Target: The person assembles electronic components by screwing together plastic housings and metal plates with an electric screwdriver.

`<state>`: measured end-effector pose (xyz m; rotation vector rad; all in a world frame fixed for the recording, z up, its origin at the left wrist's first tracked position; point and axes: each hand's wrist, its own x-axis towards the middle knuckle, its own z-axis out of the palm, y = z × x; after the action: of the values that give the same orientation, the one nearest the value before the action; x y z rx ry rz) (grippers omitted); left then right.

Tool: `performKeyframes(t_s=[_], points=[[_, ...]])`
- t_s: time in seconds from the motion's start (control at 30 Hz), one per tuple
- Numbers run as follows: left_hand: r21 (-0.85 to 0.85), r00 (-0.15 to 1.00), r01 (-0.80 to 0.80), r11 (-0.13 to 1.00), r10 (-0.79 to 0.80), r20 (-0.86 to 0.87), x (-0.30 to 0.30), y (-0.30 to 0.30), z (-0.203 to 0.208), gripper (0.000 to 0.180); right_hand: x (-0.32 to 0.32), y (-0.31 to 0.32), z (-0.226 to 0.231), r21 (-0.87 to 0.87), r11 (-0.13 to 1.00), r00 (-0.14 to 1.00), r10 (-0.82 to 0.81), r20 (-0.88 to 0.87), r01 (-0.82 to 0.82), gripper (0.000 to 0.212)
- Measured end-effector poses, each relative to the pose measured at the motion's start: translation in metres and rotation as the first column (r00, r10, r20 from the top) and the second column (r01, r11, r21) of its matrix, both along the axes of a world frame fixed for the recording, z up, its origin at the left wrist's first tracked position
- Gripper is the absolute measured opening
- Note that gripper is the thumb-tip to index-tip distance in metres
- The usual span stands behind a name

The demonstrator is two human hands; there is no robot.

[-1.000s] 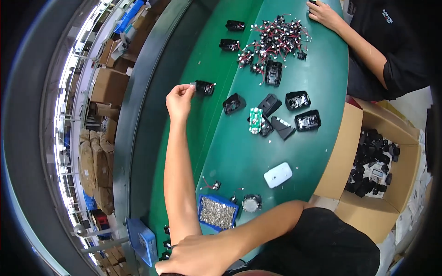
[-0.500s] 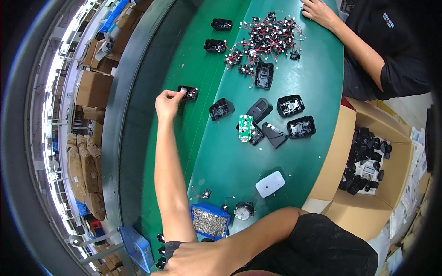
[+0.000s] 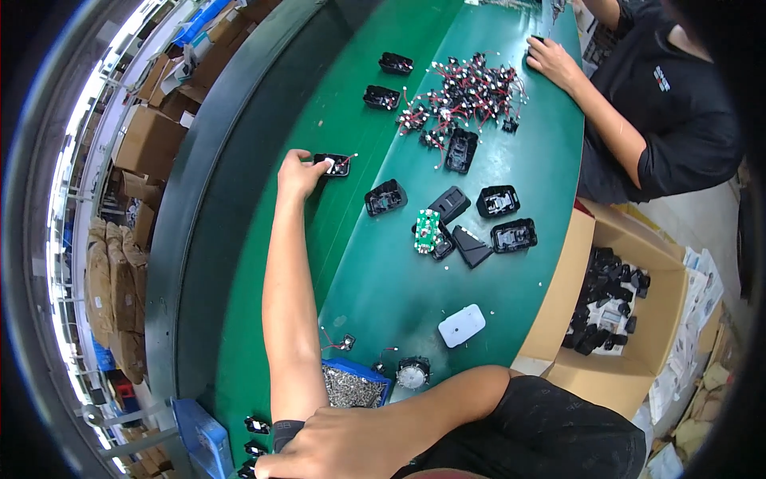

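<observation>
My left hand reaches far out over the green belt. Its thumb and fingers grip the left end of a black plastic housing with a white part and a red wire in it. My right arm crosses low in front of my body, over the left sleeve. At the bottom edge is my right hand, its fingers mostly cut off or hidden. Several small black parts lie close to it. Two more black housings, one behind another, sit farther up the belt.
A pile of wired parts, a green circuit board, black shells and a white cover lie on the table. Near me stands a blue tray of screws. A cardboard box and a co-worker's hand are at right.
The view has shifted a little. My left hand stays at the housing, whose red wire now sticks out to the right. The co-worker's second arm has come into view.
</observation>
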<state>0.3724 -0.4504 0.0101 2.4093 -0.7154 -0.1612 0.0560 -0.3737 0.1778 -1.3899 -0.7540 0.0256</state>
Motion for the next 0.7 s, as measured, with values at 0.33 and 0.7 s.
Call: performKeyframes(t_s=[0.33,0.7], points=[[-0.349,0.985,0.112,0.930,-0.151,-0.084,-0.055,0.183,0.064,0.027,-0.001,0.012,-0.005,-0.005,0.996,0.993,-0.093,-0.069,0.093,0.040],[0.024,0.843,-0.256,0.966,0.236,-0.483,-0.291,0.414,0.045,0.028,0.006,0.053,-0.012,-0.015,0.989,0.896,-0.141,-0.421,0.148,0.041]])
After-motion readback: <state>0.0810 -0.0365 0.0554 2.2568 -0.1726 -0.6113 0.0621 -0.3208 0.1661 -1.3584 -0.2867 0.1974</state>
